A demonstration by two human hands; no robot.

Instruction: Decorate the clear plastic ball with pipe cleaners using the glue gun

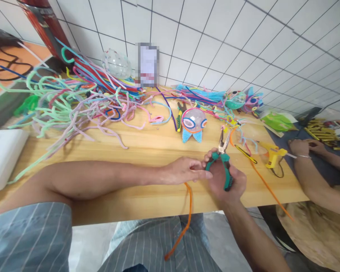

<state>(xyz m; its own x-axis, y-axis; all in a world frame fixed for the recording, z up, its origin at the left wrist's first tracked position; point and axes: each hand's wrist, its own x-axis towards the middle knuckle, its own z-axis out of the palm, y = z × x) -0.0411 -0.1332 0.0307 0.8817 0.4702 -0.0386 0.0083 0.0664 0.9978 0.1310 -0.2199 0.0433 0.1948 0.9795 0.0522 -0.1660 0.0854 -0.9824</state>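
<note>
My right hand (234, 181) is wrapped round a pair of long-nose pliers (228, 174) with green and black handles. Their handles are spread and the metal jaws point away from me, slightly parted. Close beside the left handle, my left hand (181, 170) is closed, thumb stretched toward the pliers. From under it an orange pipe cleaner (190, 204) hangs over the table edge in front of my shirt; its upper end is hidden by the hand. Beyond my hands stands a clear ball (195, 118) with pipe-cleaner eyes and blue feet.
Tangled pipe cleaners (82, 109) cover the left. Other pliers (180, 117) lie by the ball. A yellow cutter (246, 154), another orange pipe cleaner (268, 185) and a yellow glue gun (274, 156) lie to the right, near another person's hands (300, 147). A phone (147, 66) leans on the wall.
</note>
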